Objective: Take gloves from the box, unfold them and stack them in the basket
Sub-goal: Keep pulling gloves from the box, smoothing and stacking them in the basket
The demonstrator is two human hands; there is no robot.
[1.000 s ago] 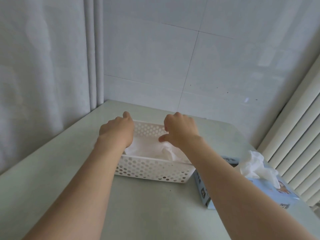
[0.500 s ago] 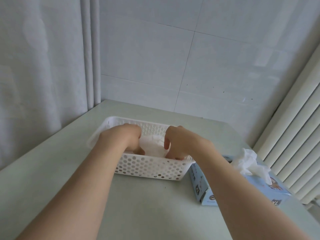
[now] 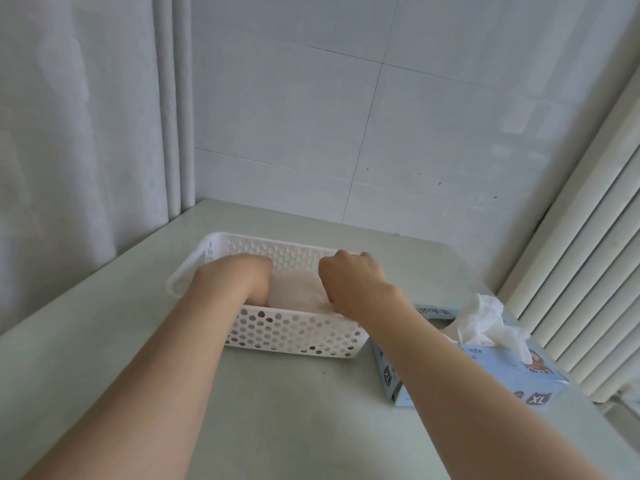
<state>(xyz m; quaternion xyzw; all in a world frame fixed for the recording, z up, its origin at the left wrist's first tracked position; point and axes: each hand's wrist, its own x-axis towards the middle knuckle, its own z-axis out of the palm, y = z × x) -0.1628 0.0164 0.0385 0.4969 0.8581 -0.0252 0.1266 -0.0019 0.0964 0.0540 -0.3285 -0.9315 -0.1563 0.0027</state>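
A white perforated basket (image 3: 194, 271) stands on the table in front of me. A pale, flattened glove (image 3: 294, 289) lies inside it, showing between my hands. My left hand (image 3: 235, 278) reaches down into the basket's left part. My right hand (image 3: 349, 282) reaches into its right part, knuckles up near the far wall. Both hands' fingers point down at the glove and their tips are hidden, so I cannot tell whether they hold it. Right of the basket lies a light blue glove box (image 3: 526, 379), with a crumpled white glove (image 3: 485, 323) sticking out of its opening.
The pale green table (image 3: 277, 410) sits in a corner. A white curtain (image 3: 86, 133) hangs on the left, a tiled wall (image 3: 346, 116) is behind, and a ribbed white radiator (image 3: 588, 254) stands close to the box on the right.
Both hands have gone down from above the basket into it, taking the glove with them. The glove now lies flat rather than bunched. The view has tilted slightly.
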